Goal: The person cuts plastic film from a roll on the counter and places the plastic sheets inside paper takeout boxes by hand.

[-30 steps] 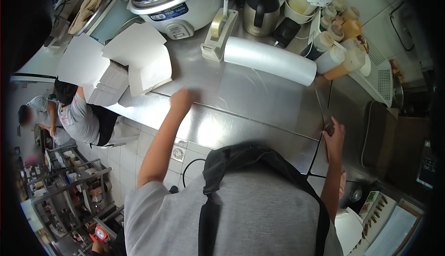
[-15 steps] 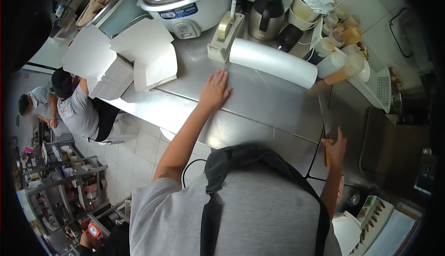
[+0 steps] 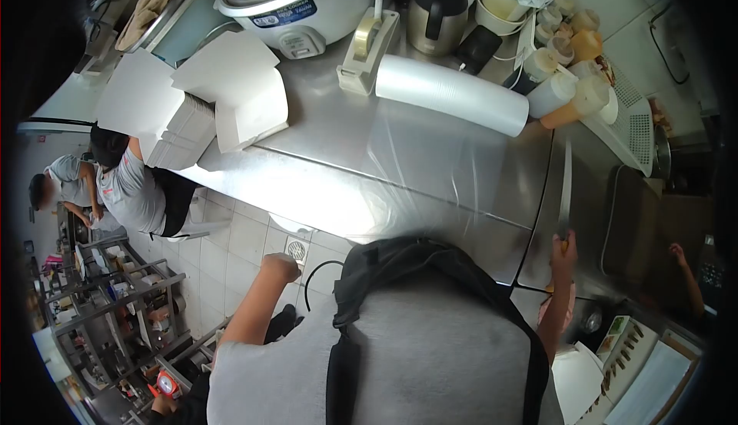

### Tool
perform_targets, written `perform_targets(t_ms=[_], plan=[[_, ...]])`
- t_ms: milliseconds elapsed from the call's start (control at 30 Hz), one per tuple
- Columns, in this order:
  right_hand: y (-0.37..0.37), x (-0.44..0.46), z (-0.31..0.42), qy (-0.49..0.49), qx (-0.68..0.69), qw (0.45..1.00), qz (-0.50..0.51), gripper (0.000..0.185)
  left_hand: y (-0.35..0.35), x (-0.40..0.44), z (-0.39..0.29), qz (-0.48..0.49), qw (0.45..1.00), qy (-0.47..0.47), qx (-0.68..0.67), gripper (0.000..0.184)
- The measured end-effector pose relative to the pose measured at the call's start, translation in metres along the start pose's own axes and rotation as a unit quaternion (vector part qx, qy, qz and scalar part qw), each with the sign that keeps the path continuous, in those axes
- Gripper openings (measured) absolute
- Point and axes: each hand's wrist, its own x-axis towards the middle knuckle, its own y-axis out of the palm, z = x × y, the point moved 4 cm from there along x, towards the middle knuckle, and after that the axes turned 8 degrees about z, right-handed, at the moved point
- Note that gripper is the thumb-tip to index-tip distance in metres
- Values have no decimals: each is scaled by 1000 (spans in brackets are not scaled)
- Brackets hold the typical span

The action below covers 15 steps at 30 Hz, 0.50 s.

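Note:
My right hand (image 3: 565, 251) is closed around the handle of a knife, whose long blade (image 3: 566, 186) points away from me over the steel counter's right part. Beyond the counter's front edge, my left hand (image 3: 280, 267) is a fist over the floor, with nothing seen sticking out of it. A roll of clear plastic (image 3: 452, 94) lies on the counter (image 3: 330, 136) beside a tape dispenser (image 3: 367, 52). Thin clear plastic (image 3: 419, 167) is spread from the roll toward my body, slightly wrinkled.
White cartons (image 3: 250, 106) stand at the left, below a rice cooker (image 3: 296, 10). A steel jug (image 3: 437, 13) and several sauce bottles (image 3: 569, 94) line the back. Two people (image 3: 134, 186) are at the far left. A metal rack (image 3: 115, 294) is lower left.
My left hand has left the counter, moved down toward me and closed. My right hand has come to hold the knife upright in view, blade away from me. The plastic looks more wrinkled.

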Motion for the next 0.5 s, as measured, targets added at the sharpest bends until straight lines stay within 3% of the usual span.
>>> perform_targets(t_ms=[33, 100, 133, 200, 300, 333, 400, 500], plan=[[-9, -2, 12, -16, -4, 1000, -17, 32, -8, -4, -6, -28, 998, 21, -45, 48], [-19, 5, 45, 29, -19, 996, 81, 30, -38, -13, -21, -130, 979, 73, -141, 44], [-20, 11, 69, 49, -25, 990, 128, 30, -66, -38, -36, -333, 923, 124, -149, 42], [-15, 21, 123, 5, -60, 982, 177, 27, -119, -53, -61, -498, 827, 140, -218, 45], [7, 35, 156, -128, -117, 969, 176, 26, -180, -38, -87, -597, 731, 180, -276, 44], [14, 40, 166, -184, -135, 960, 162, 26, -191, -32, -92, -598, 727, 188, -279, 43], [25, 46, 180, -205, -138, 952, 182, 26, -210, -29, -100, -598, 722, 204, -284, 40], [34, 55, 193, -213, -157, 941, 212, 26, -223, -25, -105, -506, 781, 207, -302, 34]])
